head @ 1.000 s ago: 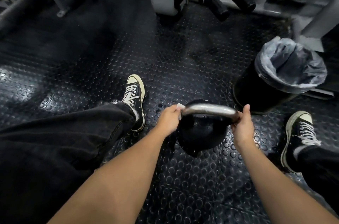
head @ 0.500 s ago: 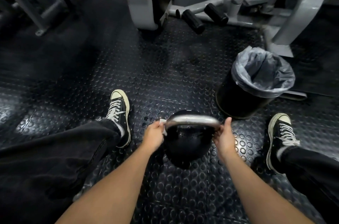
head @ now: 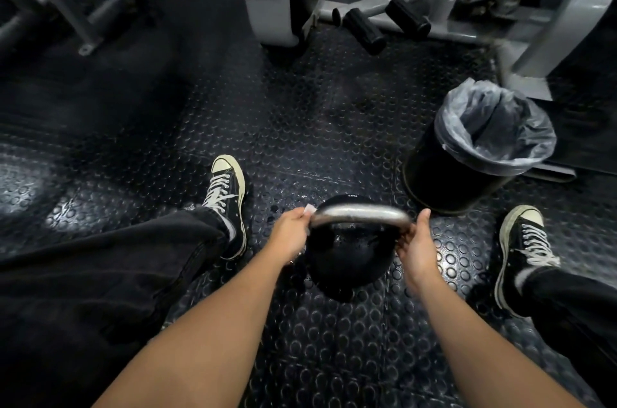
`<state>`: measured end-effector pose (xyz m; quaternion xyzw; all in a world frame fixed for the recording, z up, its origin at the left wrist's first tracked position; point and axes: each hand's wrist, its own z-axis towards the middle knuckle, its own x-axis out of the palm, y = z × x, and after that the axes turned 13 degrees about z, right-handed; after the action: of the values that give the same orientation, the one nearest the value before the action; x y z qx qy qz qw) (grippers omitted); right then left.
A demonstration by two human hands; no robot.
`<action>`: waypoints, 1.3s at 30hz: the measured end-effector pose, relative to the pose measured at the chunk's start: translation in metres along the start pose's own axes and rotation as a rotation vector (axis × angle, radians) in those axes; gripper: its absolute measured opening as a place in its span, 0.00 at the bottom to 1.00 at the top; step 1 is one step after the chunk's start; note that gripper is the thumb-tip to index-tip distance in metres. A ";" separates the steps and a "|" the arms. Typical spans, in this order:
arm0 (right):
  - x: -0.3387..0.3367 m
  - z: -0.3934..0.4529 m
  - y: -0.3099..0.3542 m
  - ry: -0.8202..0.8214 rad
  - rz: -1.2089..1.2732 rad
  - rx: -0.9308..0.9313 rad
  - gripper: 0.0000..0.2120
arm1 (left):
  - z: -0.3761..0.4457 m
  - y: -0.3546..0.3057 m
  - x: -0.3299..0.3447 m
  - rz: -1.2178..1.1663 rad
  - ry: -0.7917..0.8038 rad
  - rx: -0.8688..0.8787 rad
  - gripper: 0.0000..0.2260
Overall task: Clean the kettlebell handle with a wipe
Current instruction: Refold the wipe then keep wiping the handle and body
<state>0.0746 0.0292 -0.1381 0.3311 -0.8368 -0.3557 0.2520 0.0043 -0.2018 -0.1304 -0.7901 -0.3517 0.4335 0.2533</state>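
Your left hand pinches the limp wipe against the rigid, slick handle; your right hand grips the opposite end, steadying the heavy kettlebell.

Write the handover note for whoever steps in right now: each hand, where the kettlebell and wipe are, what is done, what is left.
Left hand: closed on the white wipe at the left end of the kettlebell handle.
Right hand: gripping the handle's right end, steadying it.
Kettlebell: on the studded rubber floor between the person's shoes; lined bin stands ahead to the right.
Done: wipe is on the handle at its left end. How much is already clean cannot be told.
Left: probably work the wipe along the bar to the right end, then bin it.
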 end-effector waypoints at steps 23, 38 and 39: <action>0.004 -0.012 0.006 0.099 0.001 -0.010 0.40 | -0.005 -0.013 -0.006 0.059 0.009 0.045 0.15; 0.006 -0.013 0.004 0.069 0.007 0.001 0.51 | -0.041 -0.009 0.020 -0.144 -0.263 -0.068 0.13; 0.007 -0.015 0.006 0.075 0.010 -0.005 0.47 | -0.044 -0.007 0.024 -0.167 -0.279 -0.068 0.13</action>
<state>0.0777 0.0202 -0.1228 0.3394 -0.8276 -0.3439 0.2856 0.0490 -0.1830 -0.1151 -0.6984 -0.4622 0.5044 0.2104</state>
